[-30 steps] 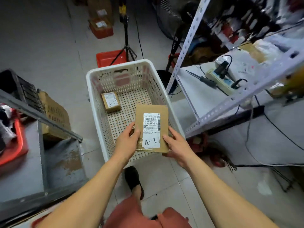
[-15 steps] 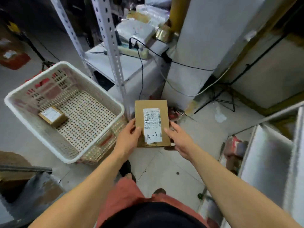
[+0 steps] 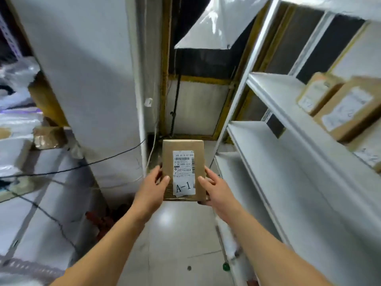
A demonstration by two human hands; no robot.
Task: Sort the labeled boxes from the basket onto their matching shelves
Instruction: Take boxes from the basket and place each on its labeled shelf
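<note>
While the left hand (image 3: 151, 187) and right hand (image 3: 214, 187) pinch its lower edges, the flat brown cardboard box labelled A-1 (image 3: 183, 159) juts upward beyond both grips.

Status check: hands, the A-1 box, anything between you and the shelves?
Left hand and right hand grip the A-1 box by its sides. Box held upright, not yet shelved. White shelf unit on the right; nothing blocking it.

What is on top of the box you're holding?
A white shipping label with a barcode and "A-1" is stuck on the cardboard box. Both thumbs cover its edges; the underside is hidden.
</note>
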